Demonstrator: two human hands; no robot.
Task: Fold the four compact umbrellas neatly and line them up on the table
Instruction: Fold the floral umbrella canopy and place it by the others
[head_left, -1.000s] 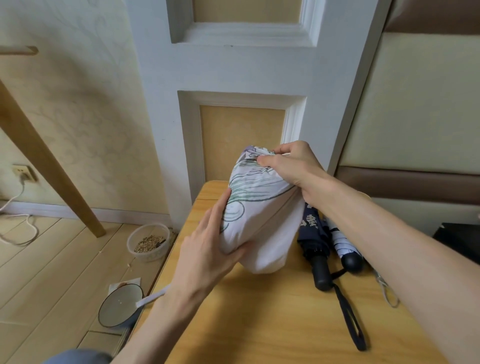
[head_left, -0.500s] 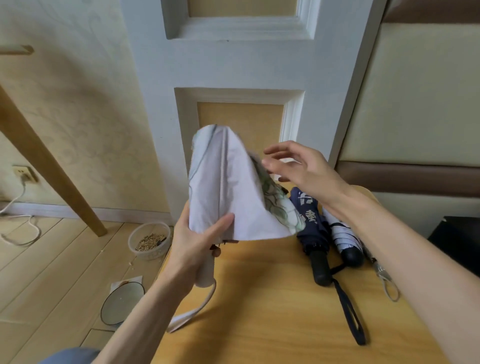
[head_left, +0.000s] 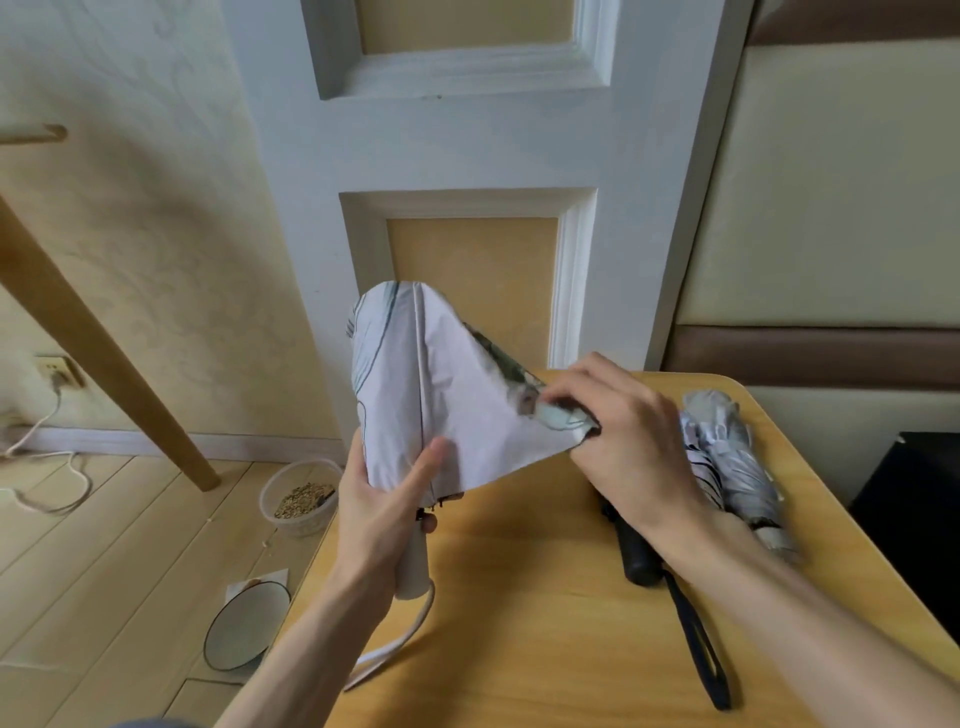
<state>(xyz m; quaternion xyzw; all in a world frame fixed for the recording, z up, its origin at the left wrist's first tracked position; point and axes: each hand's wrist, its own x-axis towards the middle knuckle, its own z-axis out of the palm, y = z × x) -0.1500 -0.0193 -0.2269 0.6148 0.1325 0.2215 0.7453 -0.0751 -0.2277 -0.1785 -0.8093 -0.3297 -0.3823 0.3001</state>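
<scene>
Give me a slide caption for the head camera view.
Left hand grips the white umbrella while right hand pinches its canopy edge at the table.

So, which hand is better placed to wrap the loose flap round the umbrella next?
Probably right. The right hand pinches the flap at its corner, while the left hand grips the umbrella by its handle, holding it upright.

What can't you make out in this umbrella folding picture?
1. Head view: the dark folded umbrella with black grip is mostly hidden behind the right hand.
2. Head view: the grip of the white patterned fabric umbrella is mostly covered by the left hand.
3. Head view: the silver folded umbrella is blurred.
4. Head view: no fourth umbrella can be found.
</scene>
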